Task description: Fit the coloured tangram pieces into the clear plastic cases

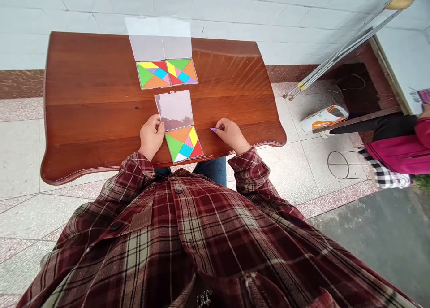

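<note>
In the head view, an open tangram case (184,145) lies near the table's front edge. Green, orange, yellow, pink, blue and red pieces fill most of its tray, and a white triangular gap shows at the near left. Its clear lid (174,110) is folded back, away from me. My left hand (152,135) is closed at the lid's lower left edge, thumb and fingers on it. To the right of the case, my right hand (231,134) pinches a small purple triangle tangram piece (214,129) just above the table, its tip pointing left.
Two more open tangram cases (153,75) (182,71) with full trays stand side by side further back on the brown wooden table (90,101). Behind is a tiled wall (228,16). At right are crutches (336,57), a box (324,117) and another person (396,142).
</note>
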Demonstrator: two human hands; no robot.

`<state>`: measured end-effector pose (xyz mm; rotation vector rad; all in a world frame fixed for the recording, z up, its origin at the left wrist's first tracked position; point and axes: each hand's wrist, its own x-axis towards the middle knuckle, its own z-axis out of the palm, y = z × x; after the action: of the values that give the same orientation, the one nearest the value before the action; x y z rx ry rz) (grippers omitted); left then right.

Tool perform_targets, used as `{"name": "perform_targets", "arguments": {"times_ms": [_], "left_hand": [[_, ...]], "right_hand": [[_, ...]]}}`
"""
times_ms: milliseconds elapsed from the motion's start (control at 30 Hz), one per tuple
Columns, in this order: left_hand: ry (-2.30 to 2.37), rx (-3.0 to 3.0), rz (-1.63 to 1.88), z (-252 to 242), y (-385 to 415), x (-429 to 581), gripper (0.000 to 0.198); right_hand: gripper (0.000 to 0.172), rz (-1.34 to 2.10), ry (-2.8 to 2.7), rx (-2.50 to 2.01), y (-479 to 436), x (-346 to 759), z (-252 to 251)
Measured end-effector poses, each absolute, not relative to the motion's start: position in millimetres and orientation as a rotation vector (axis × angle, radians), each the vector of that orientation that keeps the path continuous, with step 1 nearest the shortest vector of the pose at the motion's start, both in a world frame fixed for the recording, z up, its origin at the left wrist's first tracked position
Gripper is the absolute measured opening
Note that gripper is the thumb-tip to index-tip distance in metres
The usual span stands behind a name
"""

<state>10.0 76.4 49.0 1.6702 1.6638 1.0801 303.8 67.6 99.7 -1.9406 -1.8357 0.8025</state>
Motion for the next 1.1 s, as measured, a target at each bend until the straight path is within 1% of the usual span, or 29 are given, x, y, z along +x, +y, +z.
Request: {"name": "perform_targets", "arguments": {"times_ms": [100,233,300,433,600,833,1100], "left_hand": [[1.679,1.678,1.069,49.2,76.4,9.6,0.023],[1.702,1.682,1.055,50.9,75.7,9.8,0.022],[1.707,1.691,1.047,51.3,75.4,10.2,0.022],[1.691,1.696,1.054,49.2,75.8,10.7,0.023],[1.662,1.668,1.082,45.0,77.0,10.7,0.023],[1.672,1.669,1.082,48.6,76.2,11.1,0.024],[1.693,1.693,1.06,51.6,74.5,11.6,0.024]], "right_hand": [[0.005,0.891,-1.958,-1.693,58.3,285.0,114.3],[0.008,1.067,-2.357,-1.314,45.1,246.0,126.0],[0.012,1.078,-2.569,-1.226,39.2,226.2,127.1],[0.017,0.958,-2.857,-1.218,30.2,201.0,128.7],[0.02,0.865,-2.952,-1.21,27.2,194.5,132.6],[0.019,0.924,-2.918,-1.168,27.9,192.0,127.6],[0.029,0.897,-2.723,-1.376,37.1,210.6,126.9]]}}
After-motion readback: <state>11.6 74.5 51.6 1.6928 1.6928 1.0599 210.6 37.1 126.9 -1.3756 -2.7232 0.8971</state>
